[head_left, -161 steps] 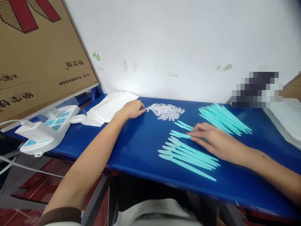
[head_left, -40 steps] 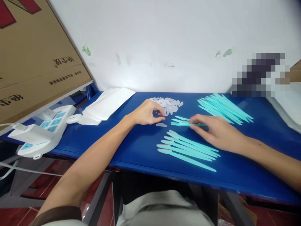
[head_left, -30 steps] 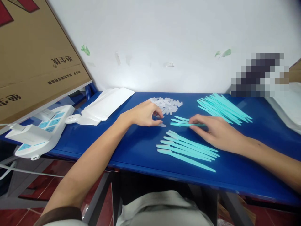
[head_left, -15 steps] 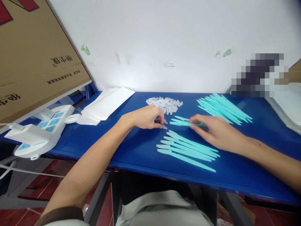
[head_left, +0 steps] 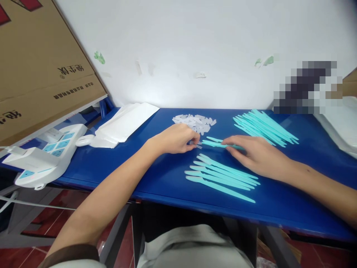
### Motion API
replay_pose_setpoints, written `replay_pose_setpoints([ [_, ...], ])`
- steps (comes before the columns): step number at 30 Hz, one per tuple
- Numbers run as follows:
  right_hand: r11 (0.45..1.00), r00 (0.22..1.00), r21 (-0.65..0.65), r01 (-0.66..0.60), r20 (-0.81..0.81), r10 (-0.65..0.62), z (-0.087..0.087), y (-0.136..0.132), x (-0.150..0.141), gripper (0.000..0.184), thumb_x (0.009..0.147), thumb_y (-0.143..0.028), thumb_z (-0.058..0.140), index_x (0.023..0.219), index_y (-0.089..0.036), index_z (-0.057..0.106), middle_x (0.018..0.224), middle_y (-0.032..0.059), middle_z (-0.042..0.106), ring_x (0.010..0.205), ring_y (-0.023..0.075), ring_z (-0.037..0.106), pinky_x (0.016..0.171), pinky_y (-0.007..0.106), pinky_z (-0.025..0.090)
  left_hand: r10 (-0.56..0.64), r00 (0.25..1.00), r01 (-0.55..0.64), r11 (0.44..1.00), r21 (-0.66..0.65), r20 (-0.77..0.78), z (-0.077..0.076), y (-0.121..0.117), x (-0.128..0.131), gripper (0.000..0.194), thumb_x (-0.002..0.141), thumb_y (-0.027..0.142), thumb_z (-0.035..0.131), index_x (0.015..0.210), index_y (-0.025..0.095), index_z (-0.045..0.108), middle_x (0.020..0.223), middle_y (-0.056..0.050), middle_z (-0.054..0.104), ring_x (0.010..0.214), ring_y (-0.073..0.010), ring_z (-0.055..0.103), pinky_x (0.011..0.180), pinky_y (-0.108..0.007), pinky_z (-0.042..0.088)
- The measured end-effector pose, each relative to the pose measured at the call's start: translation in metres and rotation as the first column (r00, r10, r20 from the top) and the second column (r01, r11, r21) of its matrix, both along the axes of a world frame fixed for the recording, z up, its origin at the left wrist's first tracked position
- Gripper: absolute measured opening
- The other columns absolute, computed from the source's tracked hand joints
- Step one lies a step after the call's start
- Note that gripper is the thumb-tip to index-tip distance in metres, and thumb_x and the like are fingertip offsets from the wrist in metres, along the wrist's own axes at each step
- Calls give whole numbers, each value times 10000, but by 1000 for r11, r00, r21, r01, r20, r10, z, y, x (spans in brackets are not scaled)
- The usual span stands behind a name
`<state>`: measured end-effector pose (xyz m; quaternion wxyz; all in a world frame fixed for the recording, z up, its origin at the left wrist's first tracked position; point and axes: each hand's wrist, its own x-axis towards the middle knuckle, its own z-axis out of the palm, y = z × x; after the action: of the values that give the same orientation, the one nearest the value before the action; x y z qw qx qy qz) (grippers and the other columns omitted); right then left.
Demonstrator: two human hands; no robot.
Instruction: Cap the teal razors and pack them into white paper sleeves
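Note:
My left hand [head_left: 182, 139] pinches a small clear blade cap [head_left: 199, 146] between thumb and fingers. The cap lies close to the head ends of turquoise eyebrow razors [head_left: 210, 143]; whether they touch I cannot tell. My right hand [head_left: 248, 150] has its thumb and fingers closed on those razors, with their handles partly hidden by the fingers. Below both hands lies a fanned row of turquoise eyebrow razors [head_left: 223, 175], pale heads pointing left. Behind my left hand is a pile of clear blade caps [head_left: 195, 122].
A heap of turquoise razors [head_left: 264, 127] lies at the back right of the blue table [head_left: 161, 175]. White bags [head_left: 126, 124] and a power strip [head_left: 52, 152] with a plugged-in charger occupy the left. A cardboard box [head_left: 41, 67] stands beyond them, and a white wall runs behind.
My left hand left the white bags' side, took a loose cap beside the pile, and moved right toward the razor heads. My right hand, with gathered razors, has stayed nearly still this last second.

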<state>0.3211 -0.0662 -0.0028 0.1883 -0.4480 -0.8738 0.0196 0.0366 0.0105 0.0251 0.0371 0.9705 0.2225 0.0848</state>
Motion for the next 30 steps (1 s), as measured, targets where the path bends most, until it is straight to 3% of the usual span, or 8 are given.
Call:
replay_pose_setpoints([
  [4, 1000, 1000, 16, 11, 0, -11, 0, 0, 0, 353, 1036, -325, 449, 1195, -184, 730, 1162, 122, 798, 914, 306, 771, 758, 445, 604, -1, 1000, 1, 999, 52, -11, -3, -1, 3, 80, 941, 171, 661, 971, 177, 735, 771, -39, 749, 697, -192, 668, 647, -300, 396],
  [7, 1000, 1000, -3, 7, -7, -7, -1, 0, 0, 350, 1029, -333, 460, 1185, -188, 739, 1144, 129, 795, 890, 307, 766, 731, 442, 597, 5, 1000, -5, 1000, 18, 17, -4, -1, 3, 161, 960, 181, 657, 1098, 173, 740, 865, -54, 791, 777, -207, 717, 688, -298, 442],
  [17, 999, 1000, -20, -25, 16, 25, 2, -1, 0, 367, 1038, -343, 446, 1182, -193, 747, 1073, 124, 780, 862, 287, 750, 704, 408, 564, -15, 995, 29, 989, -142, 94, -9, 4, 4, 131, 977, 225, 669, 995, 188, 793, 1018, -67, 789, 960, -227, 689, 856, -340, 481],
  [30, 998, 996, 9, -67, 60, 66, 2, 0, 3, 380, 1050, -307, 424, 1226, -188, 739, 1040, 111, 775, 865, 279, 749, 695, 397, 553, 20, 993, 7, 974, -227, 118, -8, 2, 6, 115, 957, 158, 672, 993, 157, 782, 996, -78, 770, 813, -176, 685, 729, -298, 492],
])
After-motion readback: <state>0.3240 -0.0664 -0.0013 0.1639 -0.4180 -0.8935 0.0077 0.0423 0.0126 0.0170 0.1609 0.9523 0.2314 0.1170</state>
